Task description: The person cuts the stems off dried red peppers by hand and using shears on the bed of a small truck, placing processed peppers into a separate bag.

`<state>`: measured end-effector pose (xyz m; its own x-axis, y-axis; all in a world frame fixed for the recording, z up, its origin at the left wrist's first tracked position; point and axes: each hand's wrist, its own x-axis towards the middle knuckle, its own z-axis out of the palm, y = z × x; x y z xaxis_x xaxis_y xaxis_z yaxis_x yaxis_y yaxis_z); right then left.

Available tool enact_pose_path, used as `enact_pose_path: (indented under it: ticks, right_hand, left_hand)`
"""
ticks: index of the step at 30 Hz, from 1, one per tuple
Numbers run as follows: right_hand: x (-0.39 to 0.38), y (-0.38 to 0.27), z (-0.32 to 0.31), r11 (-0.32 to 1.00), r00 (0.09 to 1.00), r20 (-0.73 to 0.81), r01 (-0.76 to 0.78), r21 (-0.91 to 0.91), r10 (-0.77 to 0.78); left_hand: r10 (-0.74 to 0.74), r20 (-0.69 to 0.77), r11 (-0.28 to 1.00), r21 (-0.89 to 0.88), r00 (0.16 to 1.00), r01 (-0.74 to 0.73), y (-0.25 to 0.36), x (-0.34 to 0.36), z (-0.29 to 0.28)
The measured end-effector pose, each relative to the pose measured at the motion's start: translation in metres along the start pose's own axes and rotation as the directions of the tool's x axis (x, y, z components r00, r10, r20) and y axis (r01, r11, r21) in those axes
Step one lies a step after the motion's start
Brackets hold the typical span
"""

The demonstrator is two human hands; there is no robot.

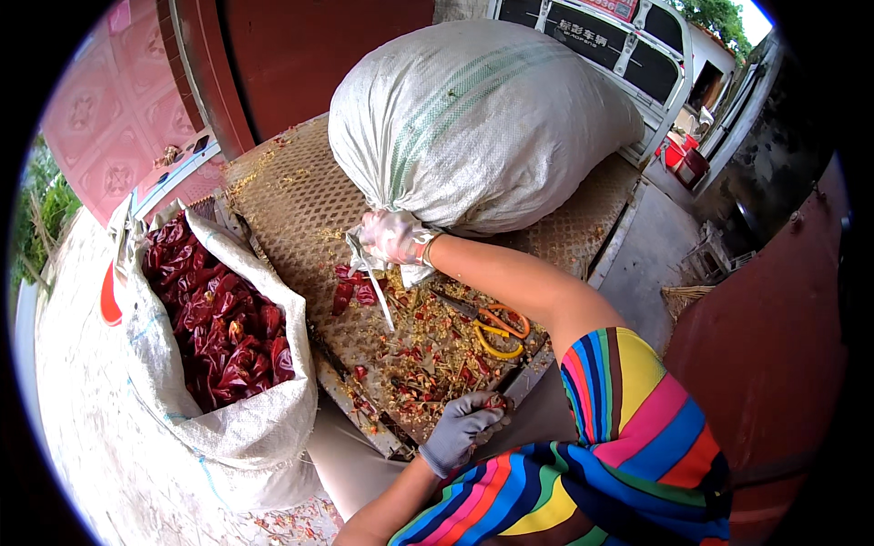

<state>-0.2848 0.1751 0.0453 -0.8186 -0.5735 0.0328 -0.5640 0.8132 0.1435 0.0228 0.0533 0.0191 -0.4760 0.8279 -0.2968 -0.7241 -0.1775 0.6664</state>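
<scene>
A large, bulging white woven sack [492, 118] with green stripes lies on the patterned metal platform. My right hand [391, 238], in a pale pinkish glove, is closed around its gathered neck, and a thin white strip [381, 296] hangs below the grip. Closer to my body, my left hand [462, 435] wears a grey glove; its fingers are curled in, with a small reddish bit at the fingertips that I cannot make out. Scissors [496, 329] with orange and yellow handles lie between the two hands. To the left, an open white sack [237, 455] holds dark red dried chillies [223, 318].
Chilli scraps and yellow seeds [428, 364] litter the metal platform [282, 196]. A white metal rack [628, 55] stands behind the big sack. Red containers [678, 155] are at the far right, a brownish-red door [300, 64] at the back, a pink tiled wall [114, 109] at the left.
</scene>
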Motion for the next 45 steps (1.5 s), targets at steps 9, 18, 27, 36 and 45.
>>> enact_pose_path:
  ticks: [9,18,27,36,45]
  right_hand:
    - [-0.012,0.007,0.047,0.684,0.732,0.166,-0.678,0.267,0.661]
    - [-0.111,-0.023,-0.098,0.407,0.681,-0.194,-0.166,0.898,0.706]
    - [-0.249,-0.056,-0.015,0.801,0.749,0.313,-0.593,-0.078,0.584]
    - [-0.251,-0.077,-0.05,0.703,0.812,0.061,-0.538,0.465,0.581]
    - [-0.217,-0.121,-0.086,0.831,0.82,-0.487,0.026,0.556,0.3]
  left_hand:
    - [-0.002,-0.083,0.998,-0.063,0.997,-0.003,0.009,-0.014,0.017]
    - [0.374,-0.306,0.926,0.178,0.876,-0.333,0.088,-0.022,-0.008]
    - [0.423,-0.382,0.887,0.359,0.821,-0.29,0.086,-0.013,-0.027]
    - [0.513,-0.35,0.828,0.442,0.784,-0.344,0.08,-0.009,-0.031]
    - [0.592,-0.244,0.744,0.531,0.768,-0.405,0.077,-0.005,-0.031]
